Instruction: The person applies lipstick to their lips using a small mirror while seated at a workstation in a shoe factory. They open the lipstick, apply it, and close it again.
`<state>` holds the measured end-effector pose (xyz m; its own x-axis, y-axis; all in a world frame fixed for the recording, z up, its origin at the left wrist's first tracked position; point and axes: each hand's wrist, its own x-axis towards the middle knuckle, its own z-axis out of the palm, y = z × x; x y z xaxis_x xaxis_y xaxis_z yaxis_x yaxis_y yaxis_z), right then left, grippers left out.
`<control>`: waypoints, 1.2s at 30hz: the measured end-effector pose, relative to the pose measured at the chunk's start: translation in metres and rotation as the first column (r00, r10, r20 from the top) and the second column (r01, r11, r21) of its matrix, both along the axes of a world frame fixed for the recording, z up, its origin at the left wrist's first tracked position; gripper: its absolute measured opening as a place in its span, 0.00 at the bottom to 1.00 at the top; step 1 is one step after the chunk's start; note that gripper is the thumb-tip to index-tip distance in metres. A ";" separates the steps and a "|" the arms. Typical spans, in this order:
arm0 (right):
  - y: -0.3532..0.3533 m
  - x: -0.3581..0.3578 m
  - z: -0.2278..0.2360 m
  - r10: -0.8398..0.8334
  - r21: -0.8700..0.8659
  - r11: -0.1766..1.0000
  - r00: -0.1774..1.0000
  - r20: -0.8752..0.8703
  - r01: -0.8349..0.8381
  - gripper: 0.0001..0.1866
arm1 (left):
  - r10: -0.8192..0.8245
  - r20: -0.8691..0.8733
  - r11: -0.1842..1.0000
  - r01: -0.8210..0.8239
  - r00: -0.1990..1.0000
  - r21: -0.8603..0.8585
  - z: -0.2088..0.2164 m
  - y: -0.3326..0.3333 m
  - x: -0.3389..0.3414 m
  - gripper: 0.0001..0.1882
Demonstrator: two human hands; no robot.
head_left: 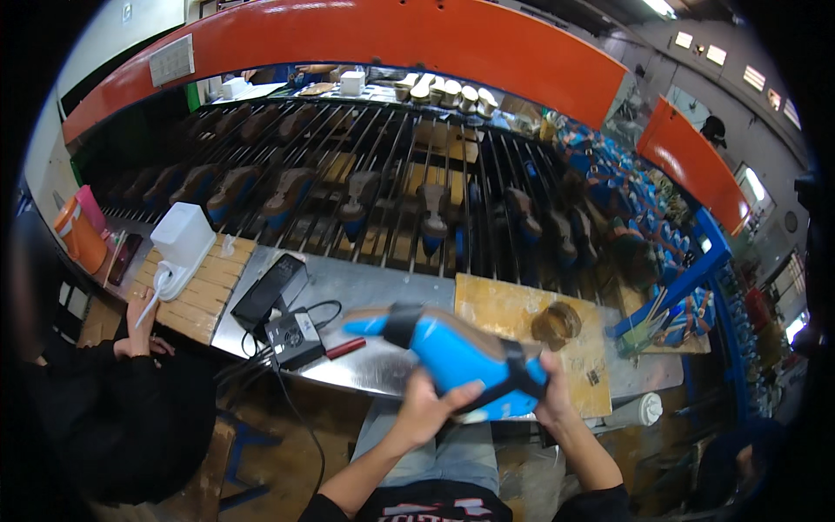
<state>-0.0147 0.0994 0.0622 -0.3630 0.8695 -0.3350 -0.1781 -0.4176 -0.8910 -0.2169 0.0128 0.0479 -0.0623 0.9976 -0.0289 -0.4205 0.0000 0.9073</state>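
Observation:
A blue shoe last (457,352) with black straps and a brown insole along its upper side lies tilted across both hands, above the front edge of the metal-topped bench (378,370). My left hand (429,404) grips its lower side near the middle, thumb across the blue surface. Around the right end, by the crossed black straps, my right hand (551,391) is closed. The toe points left, over the bench. Some fingers of both hands are hidden behind the last.
Behind the bench, a roller rack (391,200) carries several lasts. A brown pot (557,325) stands on a wooden board (496,300). Left are a black box-shaped device (296,337), a red marker-like stick (345,349) and a white box (183,230). A co-worker's hand (139,326) rests at far left.

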 end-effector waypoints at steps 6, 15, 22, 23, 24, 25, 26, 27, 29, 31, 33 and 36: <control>0.134 -0.030 0.028 -0.161 0.213 0.965 0.987 0.025 0.152 0.24 | 0.200 -0.743 0.967 -0.009 0.638 0.253 -0.066 0.043 0.003 0.38; 0.285 -0.094 -0.044 -0.528 0.595 0.753 0.282 0.801 -0.280 0.45 | 0.500 -0.683 0.860 -0.213 0.532 0.464 -0.093 0.040 0.007 0.18; 0.310 -0.052 -0.004 0.140 0.076 0.848 0.360 0.923 -0.524 0.25 | 0.568 -0.707 0.811 -0.142 0.420 0.567 -0.084 0.042 0.004 0.18; 0.313 -0.046 -0.001 0.148 0.066 0.840 0.346 0.926 -0.538 0.25 | 0.650 -0.710 0.748 -0.063 0.272 0.661 -0.084 0.043 0.004 0.16; 0.319 -0.039 0.001 0.193 0.040 0.822 0.344 0.919 -0.569 0.24 | 0.657 -0.707 0.744 -0.074 0.262 0.664 -0.084 0.044 0.006 0.16; 0.328 -0.037 -0.004 0.026 0.187 0.804 0.347 0.937 -0.565 0.28 | 0.661 -0.707 0.742 -0.084 0.252 0.665 -0.084 0.045 0.006 0.16; 0.340 -0.029 -0.004 -0.135 0.265 0.768 0.257 0.957 -0.583 0.31 | 0.667 -0.704 0.738 -0.084 0.245 0.670 -0.085 0.046 0.007 0.16; 0.353 -0.024 -0.010 -0.329 0.347 0.723 0.143 0.933 -0.598 0.34 | 0.672 -0.709 0.734 -0.062 0.213 0.677 -0.085 0.047 0.007 0.16; 0.380 -0.009 -0.030 -0.529 0.430 0.635 0.045 0.848 -0.642 0.43 | 0.679 -0.705 0.728 -0.061 0.206 0.683 -0.085 0.048 0.007 0.16; 0.407 -0.003 -0.061 -0.545 0.425 0.647 0.006 0.838 -0.633 0.52 | 0.670 -0.712 0.735 -0.053 0.212 0.676 -0.085 0.047 0.007 0.15; 0.425 0.002 -0.089 -0.439 0.418 0.678 0.122 0.890 -0.604 0.55 | 0.653 -0.723 0.749 -0.057 0.226 0.660 -0.086 0.046 0.007 0.15; 0.432 0.002 -0.097 -0.459 0.431 0.657 0.126 0.880 -0.619 0.48 | 0.636 -0.741 0.765 -0.051 0.216 0.641 -0.087 0.044 0.008 0.14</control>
